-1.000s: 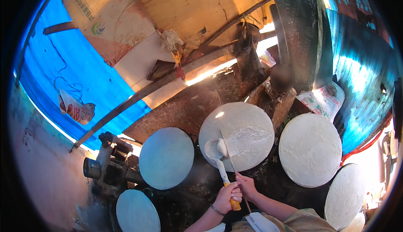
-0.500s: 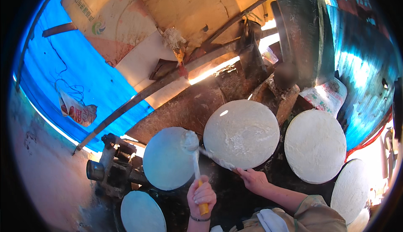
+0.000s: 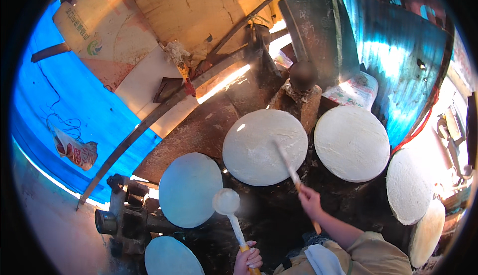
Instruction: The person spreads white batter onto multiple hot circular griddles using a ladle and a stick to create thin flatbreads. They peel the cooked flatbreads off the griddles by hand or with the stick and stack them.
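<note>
My left hand [image 3: 248, 260], at the lower edge, is wrapped round the yellow grip of a ladle [image 3: 236, 227]. The ladle's white-coated bowl hangs near the lower right rim of a pale round disc [image 3: 191, 190]. In my right hand [image 3: 310, 201] is a long thin wooden spatula [image 3: 287, 162], whitened along its blade. Its tip lies over the middle round disc [image 3: 259, 148], which is covered in a white batter-like layer. Another white disc [image 3: 351, 144] sits to the right. Whether the tip touches the layer is hard to tell.
More round discs stand at the far right [image 3: 409, 186] and lower left [image 3: 172, 257]. A dark metal fitting [image 3: 122, 215] juts out at left. A rusty sheet [image 3: 199, 138] and a slanting pole [image 3: 129, 148] edge the back. A printed sack [image 3: 354, 90] lies behind the right disc.
The view has shifted. My left hand has drawn the ladle toward me, off the left disc. The spatula has swung up and right over the middle disc, whose coating looks smoother.
</note>
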`<state>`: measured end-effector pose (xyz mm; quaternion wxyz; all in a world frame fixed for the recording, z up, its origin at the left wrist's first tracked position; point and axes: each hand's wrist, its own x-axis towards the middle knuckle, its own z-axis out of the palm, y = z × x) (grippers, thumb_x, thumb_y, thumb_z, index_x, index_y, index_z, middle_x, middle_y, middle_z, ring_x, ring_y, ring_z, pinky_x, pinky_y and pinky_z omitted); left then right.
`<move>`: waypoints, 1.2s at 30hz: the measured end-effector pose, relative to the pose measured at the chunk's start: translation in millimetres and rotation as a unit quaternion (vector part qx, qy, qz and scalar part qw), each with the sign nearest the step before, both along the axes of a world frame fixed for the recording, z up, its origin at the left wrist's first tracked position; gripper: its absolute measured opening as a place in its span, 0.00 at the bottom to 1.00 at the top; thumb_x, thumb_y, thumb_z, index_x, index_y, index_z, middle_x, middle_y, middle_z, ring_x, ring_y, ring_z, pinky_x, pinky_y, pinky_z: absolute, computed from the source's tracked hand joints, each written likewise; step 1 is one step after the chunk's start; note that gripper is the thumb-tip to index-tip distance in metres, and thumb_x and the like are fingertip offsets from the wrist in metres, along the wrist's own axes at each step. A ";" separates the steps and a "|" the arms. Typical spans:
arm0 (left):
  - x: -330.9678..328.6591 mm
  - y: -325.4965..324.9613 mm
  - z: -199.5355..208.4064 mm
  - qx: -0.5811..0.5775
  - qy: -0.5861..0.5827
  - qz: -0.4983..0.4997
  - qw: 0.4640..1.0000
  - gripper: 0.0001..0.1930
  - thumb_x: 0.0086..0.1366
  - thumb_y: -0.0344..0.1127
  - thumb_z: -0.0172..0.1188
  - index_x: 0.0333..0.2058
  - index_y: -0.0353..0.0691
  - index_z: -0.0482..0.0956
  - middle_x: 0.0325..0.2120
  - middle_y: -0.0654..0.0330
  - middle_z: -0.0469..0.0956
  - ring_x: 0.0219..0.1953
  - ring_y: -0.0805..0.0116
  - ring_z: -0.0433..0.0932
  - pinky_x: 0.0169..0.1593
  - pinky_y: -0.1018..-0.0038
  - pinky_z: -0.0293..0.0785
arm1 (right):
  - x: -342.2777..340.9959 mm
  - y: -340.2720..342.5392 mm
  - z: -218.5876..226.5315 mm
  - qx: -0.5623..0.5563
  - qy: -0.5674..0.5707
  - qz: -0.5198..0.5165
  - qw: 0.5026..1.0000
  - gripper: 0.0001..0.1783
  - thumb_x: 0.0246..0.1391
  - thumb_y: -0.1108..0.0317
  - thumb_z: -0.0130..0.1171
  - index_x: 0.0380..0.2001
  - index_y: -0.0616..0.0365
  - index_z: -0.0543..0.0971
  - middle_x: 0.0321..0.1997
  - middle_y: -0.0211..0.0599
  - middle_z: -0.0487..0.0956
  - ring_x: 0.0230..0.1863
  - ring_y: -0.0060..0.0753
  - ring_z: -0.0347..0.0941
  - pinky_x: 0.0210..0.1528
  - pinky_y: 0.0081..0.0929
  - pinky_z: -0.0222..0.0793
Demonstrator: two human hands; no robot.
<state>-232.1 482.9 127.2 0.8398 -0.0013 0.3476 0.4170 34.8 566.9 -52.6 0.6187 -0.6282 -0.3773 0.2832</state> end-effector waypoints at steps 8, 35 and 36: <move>79.2 55.0 -10.2 0.135 0.219 -0.266 0.929 0.11 0.60 0.24 0.46 0.41 0.42 0.64 0.13 0.68 0.57 0.11 0.81 0.55 0.15 0.83 0.54 | -1.0 -93.0 67.9 -0.111 0.369 -0.016 0.923 0.17 0.54 0.67 0.51 0.48 0.52 0.72 0.10 0.24 0.62 0.06 0.16 0.55 0.07 0.14 0.50; 56.4 -91.5 37.0 0.191 -0.019 0.284 0.939 0.15 0.63 0.37 0.53 0.47 0.42 0.64 0.24 0.70 0.66 0.18 0.87 0.60 0.17 0.93 0.56 | -88.1 -45.7 191.2 0.095 -0.047 0.706 0.700 0.20 0.53 0.78 0.49 0.51 0.69 0.68 0.36 0.35 0.76 0.34 0.24 0.70 0.35 0.20 0.66; 57.8 -101.6 5.7 0.178 0.034 0.321 0.930 0.17 0.61 0.38 0.55 0.47 0.41 0.63 0.30 0.66 0.69 0.20 0.85 0.62 0.16 0.92 0.56 | -96.6 -57.1 192.2 0.094 -0.084 0.752 0.647 0.19 0.53 0.77 0.50 0.49 0.69 0.70 0.37 0.37 0.77 0.38 0.26 0.71 0.39 0.22 0.67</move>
